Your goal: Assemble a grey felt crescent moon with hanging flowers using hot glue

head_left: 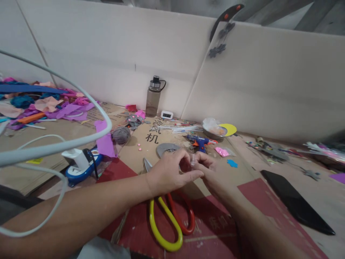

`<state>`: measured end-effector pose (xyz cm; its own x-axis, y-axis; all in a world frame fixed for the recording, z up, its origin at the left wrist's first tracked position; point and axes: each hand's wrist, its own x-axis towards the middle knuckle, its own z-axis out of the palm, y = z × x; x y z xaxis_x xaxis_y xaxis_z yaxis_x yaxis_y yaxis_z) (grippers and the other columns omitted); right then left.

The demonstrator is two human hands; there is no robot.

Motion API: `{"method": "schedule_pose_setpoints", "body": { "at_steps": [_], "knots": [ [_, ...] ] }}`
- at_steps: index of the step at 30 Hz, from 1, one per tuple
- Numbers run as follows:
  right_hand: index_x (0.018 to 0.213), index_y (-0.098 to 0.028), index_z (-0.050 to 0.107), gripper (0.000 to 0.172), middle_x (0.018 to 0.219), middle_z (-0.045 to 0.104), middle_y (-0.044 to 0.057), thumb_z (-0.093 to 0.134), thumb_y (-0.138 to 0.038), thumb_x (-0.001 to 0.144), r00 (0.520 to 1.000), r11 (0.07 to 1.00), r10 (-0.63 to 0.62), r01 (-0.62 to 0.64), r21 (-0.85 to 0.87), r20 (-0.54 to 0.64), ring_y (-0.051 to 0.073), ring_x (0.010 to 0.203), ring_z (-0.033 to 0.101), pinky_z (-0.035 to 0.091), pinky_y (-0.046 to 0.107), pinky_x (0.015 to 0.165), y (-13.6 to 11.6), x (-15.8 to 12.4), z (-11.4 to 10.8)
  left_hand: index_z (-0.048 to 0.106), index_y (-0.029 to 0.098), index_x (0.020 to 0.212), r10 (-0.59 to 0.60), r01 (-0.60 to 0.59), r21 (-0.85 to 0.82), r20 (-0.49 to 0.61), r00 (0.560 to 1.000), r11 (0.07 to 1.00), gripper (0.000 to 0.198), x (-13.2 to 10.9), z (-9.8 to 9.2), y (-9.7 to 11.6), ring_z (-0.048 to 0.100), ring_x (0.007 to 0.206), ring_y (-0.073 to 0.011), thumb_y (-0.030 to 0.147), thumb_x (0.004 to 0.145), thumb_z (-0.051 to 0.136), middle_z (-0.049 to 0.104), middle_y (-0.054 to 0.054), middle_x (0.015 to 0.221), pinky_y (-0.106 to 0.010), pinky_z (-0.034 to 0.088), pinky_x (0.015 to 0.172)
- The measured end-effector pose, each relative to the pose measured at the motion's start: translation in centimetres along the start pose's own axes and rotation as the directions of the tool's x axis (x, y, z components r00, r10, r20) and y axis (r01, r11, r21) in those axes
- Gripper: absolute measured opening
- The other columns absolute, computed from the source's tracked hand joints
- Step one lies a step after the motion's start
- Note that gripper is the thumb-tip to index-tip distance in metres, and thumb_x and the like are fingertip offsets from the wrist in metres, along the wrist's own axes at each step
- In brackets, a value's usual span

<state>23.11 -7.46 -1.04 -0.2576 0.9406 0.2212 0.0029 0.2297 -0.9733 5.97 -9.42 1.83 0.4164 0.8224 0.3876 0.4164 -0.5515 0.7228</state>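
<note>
My left hand [171, 169] and my right hand [208, 167] meet over the middle of the cardboard. Their fingertips are pinched together around a small clear piece [193, 160], too small and blurred to name. Below my left hand lie large scissors with one yellow handle [172, 246] and one red handle; part of their blades is covered by that hand. A grey disc [163, 148] rests just behind my left hand, partly hidden. Beyond my right hand lies a blue glue gun [201, 144], with a bright pink packet [222, 151] and a blue flower-shaped cutout [232, 163] to its right.
Grey yarn [121, 135] and a blue power strip [84, 171] lie left, beneath a looping white cable [67, 144]. A bottle [153, 99] stands by the wall. Beside a metal bowl [212, 132] is a yellow disc. A black phone-like slab [295, 201] lies right; coloured scraps [48, 104] pile far left.
</note>
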Motion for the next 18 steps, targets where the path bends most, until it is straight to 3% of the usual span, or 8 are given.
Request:
{"method": "schedule_pose_setpoints", "body": {
  "at_steps": [7,10,13,15,18],
  "knots": [
    [0.06,-0.019,0.044,0.028,0.059,0.043,-0.004,0.066,-0.028,0.074,0.998,0.998,-0.048,0.046,0.044,0.04,0.01,0.058,0.038,0.032,0.024,0.056,0.2,-0.2,0.0,0.052,0.018,0.074,0.187,-0.183,0.172,-0.01,0.982,0.968,0.024,-0.3,0.4,0.2,0.052,0.066,-0.0132,0.04,0.085,0.053,0.059,-0.003,0.074,-0.027,0.04,0.062],
    [0.059,-0.019,0.045,0.026,0.058,0.045,-0.004,0.065,-0.025,0.075,0.996,0.995,-0.092,0.091,0.05,0.017,0.01,0.057,0.039,0.033,0.024,0.055,-0.5,-0.1,-0.3,0.056,0.018,0.071,0.374,-0.372,0.239,0.04,0.927,0.897,0.024,-0.7,0.6,0.1,0.055,0.065,-0.0133,0.035,0.087,0.049,0.062,-0.003,0.071,-0.027,0.041,0.062],
    [0.059,-0.019,0.049,0.022,0.056,0.05,-0.004,0.065,-0.021,0.073,0.981,0.988,-0.106,0.122,0.09,-0.161,0.01,0.054,0.044,0.035,0.024,0.054,-1.9,0.3,-1.1,0.059,0.019,0.069,0.498,-0.504,0.241,0.091,0.862,0.829,0.026,-1.0,0.4,0.3,0.055,0.062,-0.012,0.031,0.089,0.048,0.062,-0.002,0.065,-0.026,0.04,0.06],
    [0.058,-0.02,0.049,0.021,0.055,0.051,-0.003,0.064,-0.019,0.072,0.94,0.972,-0.135,0.187,0.141,-0.313,0.01,0.053,0.046,0.037,0.024,0.054,-3.1,0.6,-2.0,0.059,0.019,0.067,0.46,-0.454,0.199,0.021,0.888,0.868,0.029,-0.7,-0.2,0.4,0.053,0.059,-0.0105,0.032,0.09,0.048,0.06,-0.001,0.062,-0.025,0.039,0.059],
    [0.059,-0.02,0.05,0.02,0.056,0.052,-0.003,0.065,-0.018,0.071,0.864,0.933,-0.203,0.313,0.177,-0.46,0.01,0.053,0.048,0.038,0.024,0.052,-4.3,1.1,-3.3,0.056,0.019,0.064,0.265,-0.255,0.085,-0.161,0.951,0.963,0.034,0.4,-2.1,0.3,0.05,0.055,-0.0096,0.038,0.091,0.048,0.056,0.001,0.058,-0.026,0.039,0.056]
  ]
}}
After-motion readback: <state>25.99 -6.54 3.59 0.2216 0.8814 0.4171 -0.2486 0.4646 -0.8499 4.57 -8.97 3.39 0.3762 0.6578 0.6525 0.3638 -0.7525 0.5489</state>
